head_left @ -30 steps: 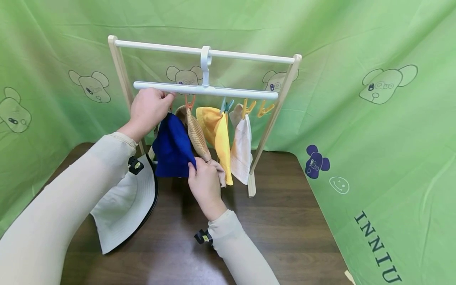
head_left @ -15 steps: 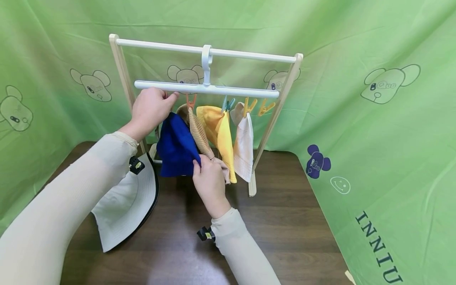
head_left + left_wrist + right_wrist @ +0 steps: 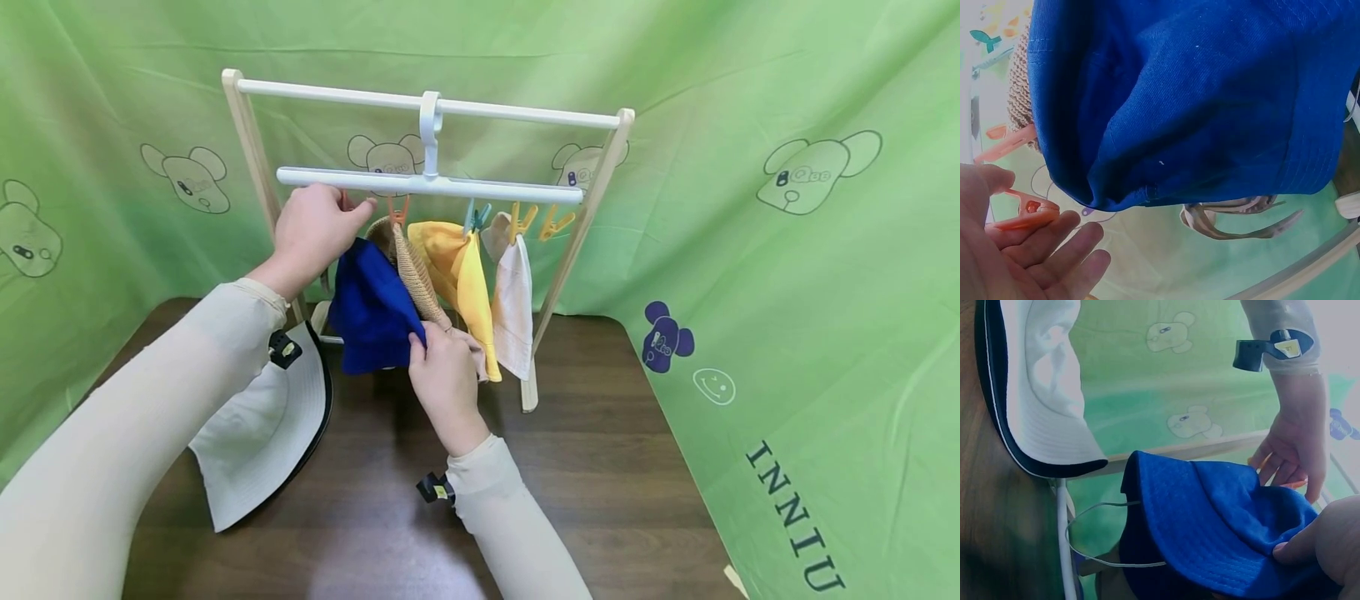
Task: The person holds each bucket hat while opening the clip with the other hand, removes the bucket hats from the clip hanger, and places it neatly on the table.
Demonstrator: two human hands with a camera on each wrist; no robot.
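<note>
A blue bucket hat (image 3: 371,308) hangs below the left half of a white hanger (image 3: 495,192). My right hand (image 3: 448,375) pinches its brim edge, with the thumb on the blue cloth in the right wrist view. Just under the hanger bar, my left hand (image 3: 311,225) pinches an orange clothespin (image 3: 1032,215) between thumb and index finger; the other fingers are spread below. In the left wrist view the clip's tip is close beside the hat's crown, with a gap showing. A white cord (image 3: 1094,556) loops from the hat's brim.
The hanger hooks over a rack's top bar (image 3: 525,114). Clipped along it are a woven tan hat (image 3: 416,271), a yellow hat (image 3: 471,283) and a pale hat (image 3: 513,308); a yellow clothespin (image 3: 557,223) hangs at the right end. A white, black-edged hat (image 3: 255,442) lies on the brown table (image 3: 600,483).
My right hand has shifted slightly right and up, drawing the blue hat's brim with it. My left hand has stayed at the left part of the hanger.
</note>
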